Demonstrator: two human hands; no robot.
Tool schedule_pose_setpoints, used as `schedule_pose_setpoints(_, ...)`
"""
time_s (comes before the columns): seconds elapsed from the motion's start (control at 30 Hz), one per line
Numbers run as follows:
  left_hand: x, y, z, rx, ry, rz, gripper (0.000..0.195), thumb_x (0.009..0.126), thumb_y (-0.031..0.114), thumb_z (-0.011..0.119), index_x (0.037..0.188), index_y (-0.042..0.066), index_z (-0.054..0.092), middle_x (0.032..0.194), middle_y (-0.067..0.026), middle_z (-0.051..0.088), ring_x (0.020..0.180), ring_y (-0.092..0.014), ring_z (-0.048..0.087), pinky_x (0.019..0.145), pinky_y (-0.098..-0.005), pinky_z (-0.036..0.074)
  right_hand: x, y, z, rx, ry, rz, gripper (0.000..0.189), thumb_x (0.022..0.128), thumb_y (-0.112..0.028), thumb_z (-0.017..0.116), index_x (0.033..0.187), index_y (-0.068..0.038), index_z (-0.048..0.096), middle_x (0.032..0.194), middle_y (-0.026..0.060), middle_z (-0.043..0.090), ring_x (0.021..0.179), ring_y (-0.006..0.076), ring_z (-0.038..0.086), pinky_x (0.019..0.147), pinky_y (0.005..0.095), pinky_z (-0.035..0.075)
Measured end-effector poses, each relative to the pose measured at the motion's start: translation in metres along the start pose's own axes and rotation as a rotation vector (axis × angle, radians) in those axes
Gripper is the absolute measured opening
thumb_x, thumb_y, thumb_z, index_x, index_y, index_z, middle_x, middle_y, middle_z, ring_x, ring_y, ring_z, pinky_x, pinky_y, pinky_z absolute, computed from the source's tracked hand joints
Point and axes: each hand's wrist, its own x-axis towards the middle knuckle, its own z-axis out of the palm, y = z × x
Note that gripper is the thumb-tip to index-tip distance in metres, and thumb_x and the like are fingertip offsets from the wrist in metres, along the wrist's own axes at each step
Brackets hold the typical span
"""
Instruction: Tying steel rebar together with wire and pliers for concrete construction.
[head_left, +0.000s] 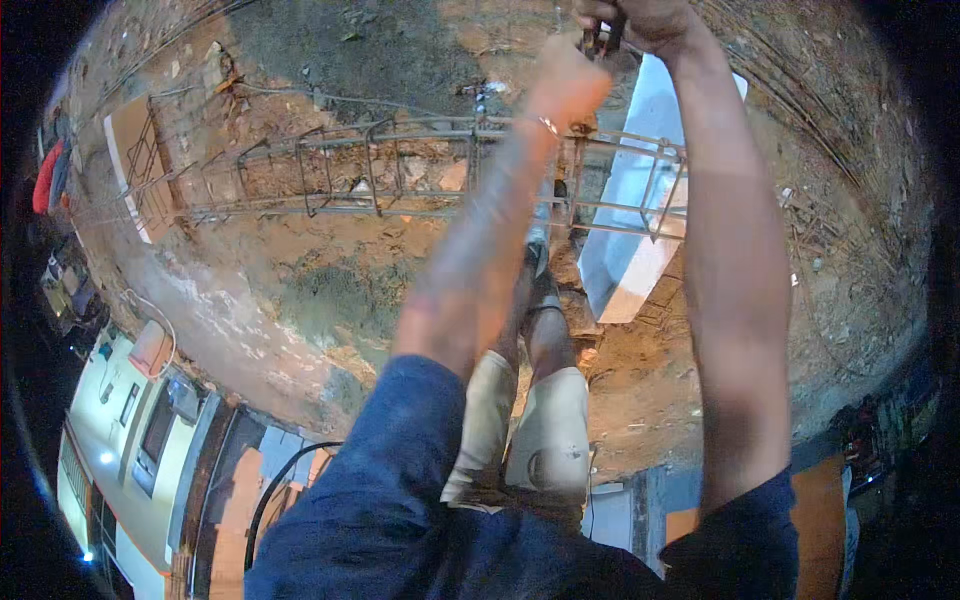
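Note:
At the top of the head view, my right hand (654, 24) has its fingers curled around a dark hand tool (613, 34), blurred and partly cut off by the picture's edge. My left hand (571, 81), wearing a thin bracelet, is against the tool's lower end; motion blur hides its grip. Below the hands, a long steel rebar cage (382, 202) of bars and square stirrups runs across the view, passing behind my left forearm. Its right part lies over a pale, board-like slab (626, 202), and its left end reaches a second block (142, 169).
Loose long rods (806, 112) lie on the rough dirt ground at upper right. A wire (337, 97) crosses behind the cage. My legs stand beside the cage. A lit building (127, 420) and a reddish container (150, 349) are at lower left.

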Motion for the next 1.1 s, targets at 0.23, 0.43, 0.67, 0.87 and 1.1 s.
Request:
schedule_pose_setpoints(0.23, -0.015, -0.021, 0.030, 0.360, 0.306, 0.290, 0.025, 0.081, 0.026, 0.058, 0.073, 0.002, 0.061, 0.070, -0.0133, 0.063, 0.064, -0.033, 0.059, 0.060, -0.0428, 0.047, 0.019, 0.055, 0.031, -0.898, 1.293, -0.588, 0.032, 0.078, -0.031, 0.070, 0.075, 0.000, 0.058, 0.062, 0.0158, 0.055, 0.058, 0.0291, 0.055, 0.058, 0.0413, 0.043)
schedule_pose_setpoints(0.43, 0.012, -0.018, -0.008, 0.434, -0.547, 0.228, 0.031, 0.080, 0.023, 0.063, 0.098, -0.002, 0.060, 0.096, -0.0204, 0.063, 0.071, -0.027, 0.063, 0.059, -0.0377, 0.050, 0.002, 0.013, -0.009, -0.048, 0.127, 0.096, 0.028, 0.075, -0.030, 0.074, 0.082, -0.006, 0.060, 0.054, -0.0024, 0.040, 0.047, 0.0109, 0.042, 0.049, 0.0273, 0.037)
schedule_pose_setpoints(0.67, -0.014, -0.022, 0.032, 0.176, 0.362, 0.250, 0.034, 0.080, 0.027, 0.066, 0.101, 0.001, 0.060, 0.093, -0.0169, 0.064, 0.077, -0.028, 0.063, 0.067, -0.0375, 0.051, 0.021, 0.047, 0.039, -0.851, 1.198, -0.687, 0.039, 0.072, -0.035, 0.074, 0.070, -0.001, 0.053, 0.057, 0.0032, 0.049, 0.053, 0.0181, 0.049, 0.050, 0.0339, 0.039)
schedule_pose_setpoints(0.87, 0.013, -0.009, -0.007, -0.394, -0.624, -0.195, 0.035, 0.078, 0.031, 0.070, 0.101, 0.006, 0.062, 0.090, -0.0138, 0.065, 0.081, -0.028, 0.063, 0.071, -0.0420, 0.053, -0.001, 0.002, 0.022, -0.068, 0.025, 0.205, 0.036, 0.078, -0.039, 0.071, 0.068, -0.009, 0.054, 0.053, 0.0002, 0.047, 0.045, 0.0121, 0.045, 0.043, 0.0312, 0.036)
schedule_pose_setpoints(1.1, -0.024, -0.013, 0.010, 0.067, 0.277, 0.262, 0.036, 0.080, 0.037, 0.059, 0.086, 0.002, 0.060, 0.082, -0.0135, 0.062, 0.077, -0.030, 0.060, 0.072, -0.0376, 0.047, 0.028, 0.053, 0.027, -1.161, 1.198, -0.635, 0.034, 0.083, -0.036, 0.066, 0.068, -0.008, 0.053, 0.055, 0.0012, 0.050, 0.046, 0.0177, 0.048, 0.045, 0.0332, 0.040)
